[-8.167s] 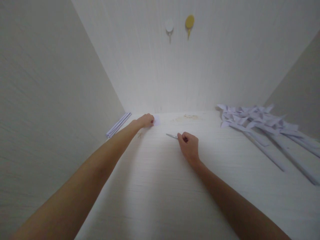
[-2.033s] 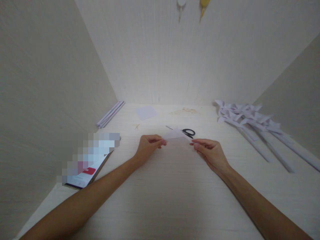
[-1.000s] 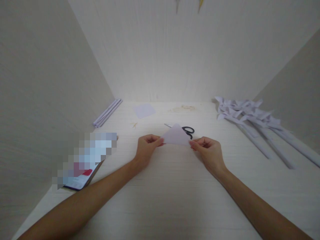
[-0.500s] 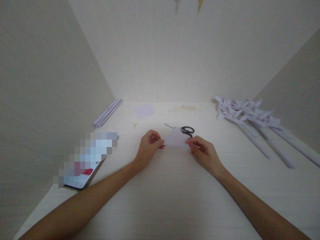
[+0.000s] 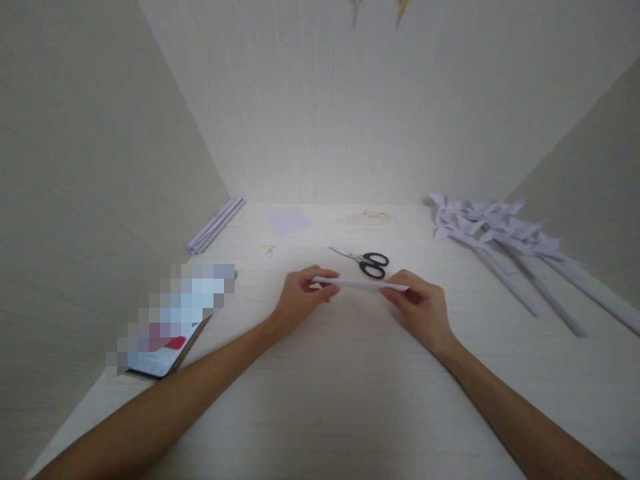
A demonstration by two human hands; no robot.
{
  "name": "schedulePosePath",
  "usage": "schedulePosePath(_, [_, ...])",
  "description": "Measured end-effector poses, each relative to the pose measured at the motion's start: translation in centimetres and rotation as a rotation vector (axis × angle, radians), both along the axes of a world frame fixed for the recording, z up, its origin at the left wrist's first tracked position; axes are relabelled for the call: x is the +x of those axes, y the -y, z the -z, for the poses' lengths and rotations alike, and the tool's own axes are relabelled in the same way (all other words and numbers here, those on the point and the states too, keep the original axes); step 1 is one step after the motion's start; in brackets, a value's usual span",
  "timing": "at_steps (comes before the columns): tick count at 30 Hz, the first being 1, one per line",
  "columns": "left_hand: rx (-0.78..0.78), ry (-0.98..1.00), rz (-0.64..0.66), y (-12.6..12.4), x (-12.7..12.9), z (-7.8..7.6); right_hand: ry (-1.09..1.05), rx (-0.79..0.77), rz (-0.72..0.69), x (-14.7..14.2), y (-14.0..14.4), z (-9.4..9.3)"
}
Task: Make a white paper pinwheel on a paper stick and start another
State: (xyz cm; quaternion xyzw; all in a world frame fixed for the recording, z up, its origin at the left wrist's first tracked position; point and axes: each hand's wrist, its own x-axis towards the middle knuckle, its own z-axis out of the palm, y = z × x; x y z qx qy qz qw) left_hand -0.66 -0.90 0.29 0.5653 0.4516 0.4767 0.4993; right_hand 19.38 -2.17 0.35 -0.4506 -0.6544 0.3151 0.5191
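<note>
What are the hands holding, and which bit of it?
A small folded white paper piece, seen edge-on. The left hand pinches its left end, the right hand its right end.

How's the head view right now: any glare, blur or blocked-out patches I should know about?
Head view: brightest at the far edge of the desk, washing out the paper square; wide-angle lens splays the side walls; a pixelated block hides part of the booklet; both hands, the folded paper and scissors read fairly sharp.
</note>
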Motion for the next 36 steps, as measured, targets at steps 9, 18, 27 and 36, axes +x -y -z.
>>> schedulePosePath(9, [-0.209,-0.042,0.397,0.7,0.4,-1.1,-0.379,-0.470,-0.155,-0.6,0.2,1.0])
schedulePosePath(18, [-0.173,-0.247,0.451,2.9,2.3,-1.0,-0.251,-0.583,-0.348,-2.5,1.6,0.0])
schedulePosePath(27, [-0.094,-0.375,0.333,3.3,2.8,-0.9,-0.346,-0.576,-0.120,-3.1,1.5,-0.2])
schedulePosePath(36, [-0.069,-0.410,0.298,3.9,3.1,-0.7,-0.415,-0.541,-0.004,-3.3,1.5,0.2])
